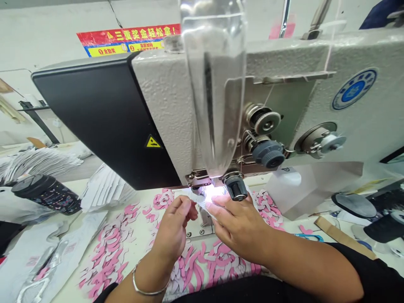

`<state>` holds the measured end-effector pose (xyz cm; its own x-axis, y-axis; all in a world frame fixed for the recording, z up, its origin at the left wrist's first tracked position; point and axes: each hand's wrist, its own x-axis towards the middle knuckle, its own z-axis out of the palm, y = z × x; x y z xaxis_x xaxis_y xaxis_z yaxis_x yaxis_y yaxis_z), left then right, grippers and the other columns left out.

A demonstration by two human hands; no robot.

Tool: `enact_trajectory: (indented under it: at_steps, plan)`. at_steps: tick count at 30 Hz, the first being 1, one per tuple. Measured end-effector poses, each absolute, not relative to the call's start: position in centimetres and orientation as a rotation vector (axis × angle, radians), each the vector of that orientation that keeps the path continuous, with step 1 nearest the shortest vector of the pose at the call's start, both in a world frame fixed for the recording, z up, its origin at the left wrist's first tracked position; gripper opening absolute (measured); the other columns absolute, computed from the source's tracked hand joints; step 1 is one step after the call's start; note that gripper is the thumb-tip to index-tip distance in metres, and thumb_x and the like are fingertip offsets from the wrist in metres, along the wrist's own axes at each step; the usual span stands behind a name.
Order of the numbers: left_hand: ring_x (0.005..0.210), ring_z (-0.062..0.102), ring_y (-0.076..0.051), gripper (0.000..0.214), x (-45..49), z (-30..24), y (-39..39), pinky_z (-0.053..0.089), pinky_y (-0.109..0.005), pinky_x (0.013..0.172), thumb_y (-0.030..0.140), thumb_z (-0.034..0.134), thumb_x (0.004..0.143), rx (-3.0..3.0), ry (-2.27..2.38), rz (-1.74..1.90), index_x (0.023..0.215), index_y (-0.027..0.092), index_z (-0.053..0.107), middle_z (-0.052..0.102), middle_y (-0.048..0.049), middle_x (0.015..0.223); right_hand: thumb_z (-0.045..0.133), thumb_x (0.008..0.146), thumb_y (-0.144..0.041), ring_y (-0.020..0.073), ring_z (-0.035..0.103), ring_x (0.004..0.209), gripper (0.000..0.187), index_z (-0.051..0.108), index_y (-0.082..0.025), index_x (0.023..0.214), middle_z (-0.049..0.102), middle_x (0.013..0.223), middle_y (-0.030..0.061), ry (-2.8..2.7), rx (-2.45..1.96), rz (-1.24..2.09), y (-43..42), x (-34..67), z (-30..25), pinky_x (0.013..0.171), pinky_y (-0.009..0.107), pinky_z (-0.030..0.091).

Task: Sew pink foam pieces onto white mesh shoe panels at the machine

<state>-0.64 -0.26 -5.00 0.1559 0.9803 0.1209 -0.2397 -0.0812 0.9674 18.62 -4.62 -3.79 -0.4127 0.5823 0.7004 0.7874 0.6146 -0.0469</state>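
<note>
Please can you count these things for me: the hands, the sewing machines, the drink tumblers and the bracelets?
Hands: 2 (left hand, right hand)
Sewing machines: 1 (sewing machine)
Drink tumblers: 1 (black drink tumbler)
Bracelets: 1 (silver bangle)
Total: 5
</note>
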Motion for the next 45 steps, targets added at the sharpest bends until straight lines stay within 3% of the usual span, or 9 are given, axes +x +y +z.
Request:
enact_trajectory:
  at_steps: [8,17,22,26,29,34,39,43,45]
  plan:
    - [0.057,0.053,-0.009,0.017,-0.8,-2.8,2.0,0.047,-0.02,0.057,0.022,0.076,0.075,0.801,0.843,1.29,0.069,0.016,0.062,0.058,0.0026,0.062,0.05,0.096,-0.024,0.0237,0.056,0.107,0.033,0.056,-0.017,0.127,0.066,0.117,0.0076,-2.245,-1.077,-0.412,-4.7,18.9,-3.5,0.119,0.056,0.006]
    - [0.062,0.059,-0.011,0.024,-1.2,-2.2,2.3,0.053,-0.022,0.058,0.034,0.077,0.07,0.661,0.82,1.264,0.078,0.016,0.064,0.062,0.0005,0.07,0.052,0.094,-0.021,0.0203,0.057,0.101,0.035,0.055,-0.018,0.128,0.066,0.117,0.0049,-2.249,-1.074,-0.435,-4.8,19.0,-3.0,0.12,0.052,-0.002]
    - [0.057,0.054,-0.006,0.022,-1.5,-1.6,1.9,0.049,-0.017,0.057,0.016,0.081,0.066,0.703,0.857,1.36,0.071,0.017,0.06,0.058,0.0042,0.066,0.053,0.094,-0.018,0.0196,0.057,0.104,0.033,0.055,-0.02,0.127,0.065,0.121,0.0035,-2.284,-1.04,-0.368,-5.0,19.5,-2.8,0.12,0.053,-0.002]
    - [0.061,0.052,-0.006,0.016,-3.7,-2.7,-0.7,0.048,-0.018,0.06,0.016,0.075,0.074,0.849,0.825,1.183,0.087,0.018,0.067,0.061,0.0024,0.078,0.053,0.09,-0.01,0.019,0.056,0.104,0.033,0.058,-0.022,0.12,0.065,0.12,0.0019,-2.316,-1.015,-0.251,-5.1,20.2,-2.2,0.119,0.052,0.005]
    - [0.062,0.052,-0.009,0.035,-4.8,-4.6,-3.7,0.045,-0.02,0.056,0.02,0.078,0.069,0.934,0.829,1.018,0.102,0.02,0.068,0.064,-0.0001,0.081,0.053,0.088,-0.009,0.0192,0.055,0.105,0.039,0.057,-0.024,0.123,0.064,0.121,0.0019,-2.343,-0.949,-0.121,-5.0,20.7,-1.4,0.116,0.047,0.02]
    - [0.07,0.057,-0.016,0.025,-3.4,-5.6,-7.4,0.046,-0.028,0.068,0.03,0.077,0.073,1.149,0.8,0.712,0.094,0.02,0.069,0.067,-0.0029,0.078,0.053,0.08,-0.007,0.0166,0.058,0.102,0.04,0.062,-0.024,0.116,0.065,0.112,0.0014,-2.375,-0.869,0.168,-4.7,21.7,-0.1,0.11,0.041,0.032]
    - [0.077,0.061,-0.021,0.011,-3.5,-3.6,-5.4,0.046,-0.031,0.071,0.025,0.071,0.075,1.687,0.939,0.407,0.085,0.021,0.072,0.07,-0.0038,0.084,0.047,0.085,-0.003,0.016,0.057,0.104,0.038,0.064,-0.024,0.112,0.065,0.11,0.0027,-2.401,-0.771,0.147,-4.3,22.3,0.2,0.098,0.036,0.041]
    - [0.086,0.063,-0.024,0.017,-5.4,-2.7,-0.9,0.047,-0.032,0.074,0.025,0.068,0.074,1.732,1.61,0.908,0.09,0.024,0.073,0.07,-0.0056,0.097,0.048,0.086,-0.003,0.0163,0.059,0.101,0.032,0.066,-0.023,0.104,0.067,0.109,0.0019,-2.416,-0.785,0.111,-4.0,22.2,0.3,0.098,0.036,0.041]
    - [0.088,0.063,-0.025,0.024,-5.4,-2.1,1.4,0.048,-0.033,0.076,0.027,0.073,0.071,1.62,1.62,1.126,0.094,0.024,0.072,0.07,-0.006,0.099,0.05,0.085,-0.004,0.0161,0.059,0.1,0.03,0.067,-0.023,0.102,0.067,0.108,0.0011,-2.437,-0.777,0.144,-3.9,22.1,0.4,0.097,0.036,0.041]
